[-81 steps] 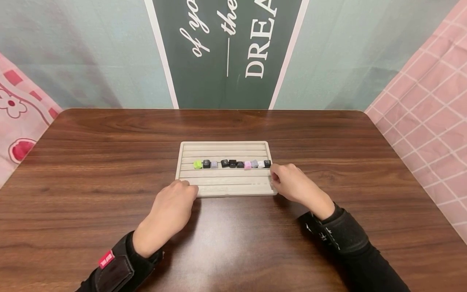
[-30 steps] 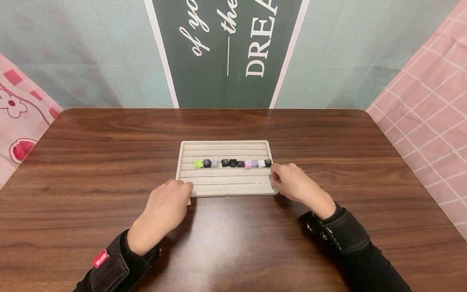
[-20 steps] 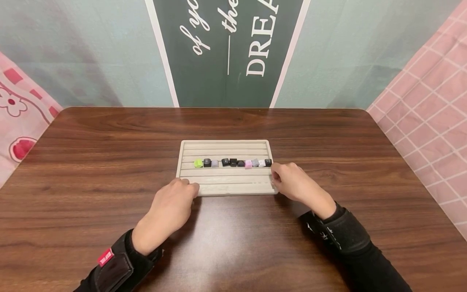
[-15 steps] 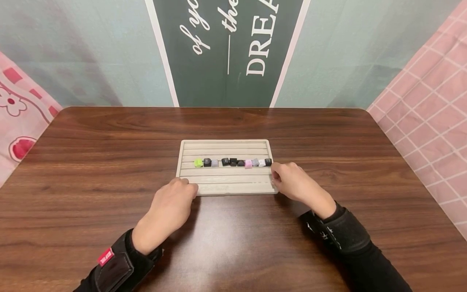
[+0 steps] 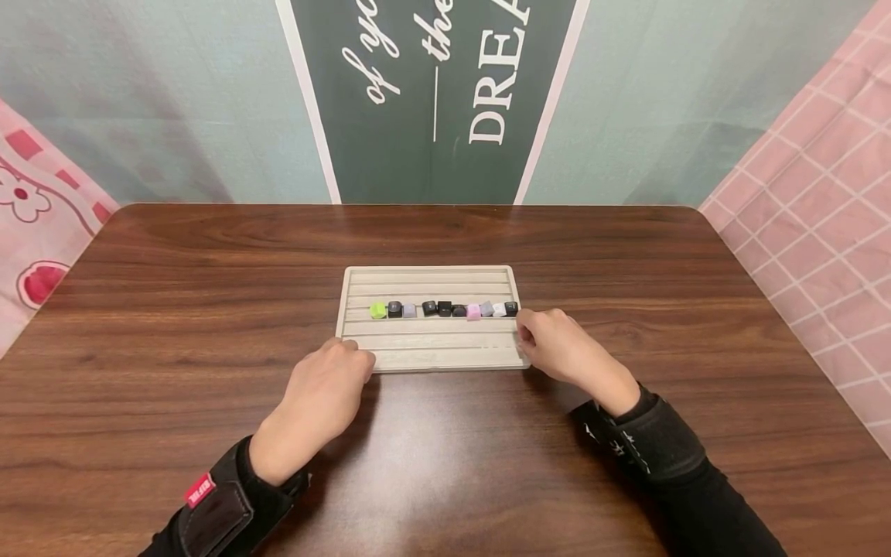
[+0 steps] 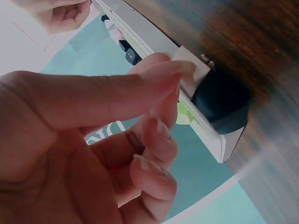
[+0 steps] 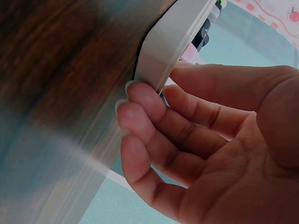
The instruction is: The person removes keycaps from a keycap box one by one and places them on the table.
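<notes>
A pale ribbed tray [image 5: 431, 348] lies on the table. One of its grooves holds a row of small keycaps: a lime green one [image 5: 378, 310] at the left end, a pink one [image 5: 473, 312], and several black, grey and white ones. My left hand [image 5: 320, 394] is at the front left corner. In the left wrist view its thumb and forefinger pinch a small pale piece [image 6: 196, 70] at the tray's front side; its kind is unclear. Beside it is a blurred dark rounded thing [image 6: 222, 102]. My right hand [image 5: 564, 348] grips the tray's right edge, thumb on top, fingers curled against the side.
Dark wood-grain table [image 5: 445, 480] surrounds the tray. Behind the table hangs a teal cloth [image 5: 230, 124] with a lettered dark panel [image 5: 431, 116]. Pink patterned cloths hang at both sides.
About a second ago my left hand shifted slightly left, showing the pale piece below the tray edge, then came back right over it. My right hand and the keycaps stay put.
</notes>
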The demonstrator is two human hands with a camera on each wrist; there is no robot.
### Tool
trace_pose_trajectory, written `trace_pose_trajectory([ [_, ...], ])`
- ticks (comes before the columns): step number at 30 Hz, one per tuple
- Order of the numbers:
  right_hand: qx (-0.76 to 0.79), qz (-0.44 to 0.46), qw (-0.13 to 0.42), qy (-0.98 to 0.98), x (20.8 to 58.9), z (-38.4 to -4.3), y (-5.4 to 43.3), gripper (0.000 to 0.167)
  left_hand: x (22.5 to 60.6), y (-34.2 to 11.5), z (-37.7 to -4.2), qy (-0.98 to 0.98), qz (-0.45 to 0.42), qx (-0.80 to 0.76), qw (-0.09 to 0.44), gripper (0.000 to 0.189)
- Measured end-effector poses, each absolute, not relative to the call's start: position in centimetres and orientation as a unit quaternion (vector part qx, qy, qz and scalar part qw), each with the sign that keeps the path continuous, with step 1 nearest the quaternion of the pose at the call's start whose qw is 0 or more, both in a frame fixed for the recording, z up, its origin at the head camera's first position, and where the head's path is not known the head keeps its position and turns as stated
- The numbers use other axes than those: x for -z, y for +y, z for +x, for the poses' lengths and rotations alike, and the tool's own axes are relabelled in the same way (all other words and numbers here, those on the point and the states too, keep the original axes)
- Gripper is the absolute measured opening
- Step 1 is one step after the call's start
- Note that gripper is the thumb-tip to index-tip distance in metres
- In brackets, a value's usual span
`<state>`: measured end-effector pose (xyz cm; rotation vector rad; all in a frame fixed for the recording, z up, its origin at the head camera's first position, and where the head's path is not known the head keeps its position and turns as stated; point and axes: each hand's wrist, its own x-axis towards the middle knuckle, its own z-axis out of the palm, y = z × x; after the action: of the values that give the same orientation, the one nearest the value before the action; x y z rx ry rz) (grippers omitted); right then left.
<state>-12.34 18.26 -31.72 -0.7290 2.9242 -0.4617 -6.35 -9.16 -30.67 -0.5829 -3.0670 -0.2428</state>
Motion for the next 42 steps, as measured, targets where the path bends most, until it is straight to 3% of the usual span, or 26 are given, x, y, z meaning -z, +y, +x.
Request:
trace_pose_trajectory([
  [11, 0.149, -0.237, 0.054, 0.958, 31.6, -12.3, 18.2, 0.022, 29.2, -10.5, -6.5, -0.983, -0.153, 0.099, -0.005, 0.025],
  [25, 0.150, -0.236, 0.053, 0.959, 31.6, -12.3, 18.2, 0.023, 30.2, -10.1, -6.4, -0.982, -0.162, 0.094, -0.032, 0.024],
  [42, 0.146, -0.235, 0.052, 0.960, 31.7, -12.4, 18.2, 0.022, 30.4, -9.8, -6.4, -0.981, -0.174, 0.089, -0.014, 0.022],
])
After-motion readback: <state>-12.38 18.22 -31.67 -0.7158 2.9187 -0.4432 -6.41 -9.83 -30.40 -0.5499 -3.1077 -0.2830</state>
